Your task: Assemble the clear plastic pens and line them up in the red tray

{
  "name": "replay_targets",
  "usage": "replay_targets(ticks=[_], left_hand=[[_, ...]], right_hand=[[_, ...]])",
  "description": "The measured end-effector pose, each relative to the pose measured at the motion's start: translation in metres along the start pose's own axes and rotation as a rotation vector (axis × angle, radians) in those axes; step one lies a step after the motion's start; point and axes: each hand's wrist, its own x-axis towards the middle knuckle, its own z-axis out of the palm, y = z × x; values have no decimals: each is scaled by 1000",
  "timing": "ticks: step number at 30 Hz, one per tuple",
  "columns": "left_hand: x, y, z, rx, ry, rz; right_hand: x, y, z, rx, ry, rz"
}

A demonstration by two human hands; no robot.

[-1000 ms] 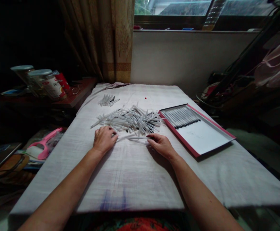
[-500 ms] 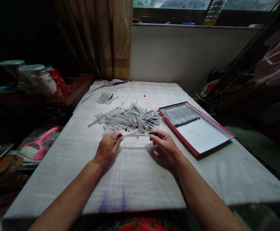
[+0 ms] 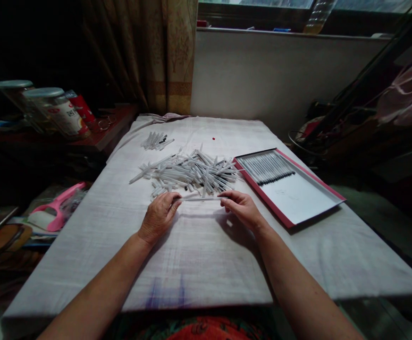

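Observation:
Between my two hands a thin, pale pen stretches level above the cloth. My left hand pinches its left end, and my right hand pinches the right end between thumb and fingers. Just beyond lies a loose heap of clear and white pen parts, some with dark tips. To the right, a shallow red-edged box holds a neat row of pens with black ends. A smaller group of pen pieces sits farther back on the left.
A white cloth covers the table. One tiny red piece lies near the back. On the left, lidded jars stand on a side table, with a pink-handled item lower down. A curtain hangs behind.
The view has shifted slightly. Both hands keep the same pinch on the pen, with hardly any movement.

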Motion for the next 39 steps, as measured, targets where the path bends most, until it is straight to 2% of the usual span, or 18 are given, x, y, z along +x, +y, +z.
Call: replay_targets(ticks=[5, 10, 15, 17, 24, 39], left_hand=[[-2, 1, 1, -47, -50, -12], [-5, 5, 5, -187, -142, 9], [-7, 12, 10, -322, -105, -79], [-7, 13, 11, -353, -119, -72], [-9, 10, 14, -356, -149, -17], [-10, 8, 15, -331, -133, 70]], right_hand=[[0, 4, 1, -18, -31, 10], [-1, 7, -2, -90, -149, 51], [-3, 7, -4, -186, -256, -5], [-3, 8, -4, -206, -273, -28], [-1, 10, -4, -253, -307, -47], [-1, 10, -2, -331, -382, -106]])
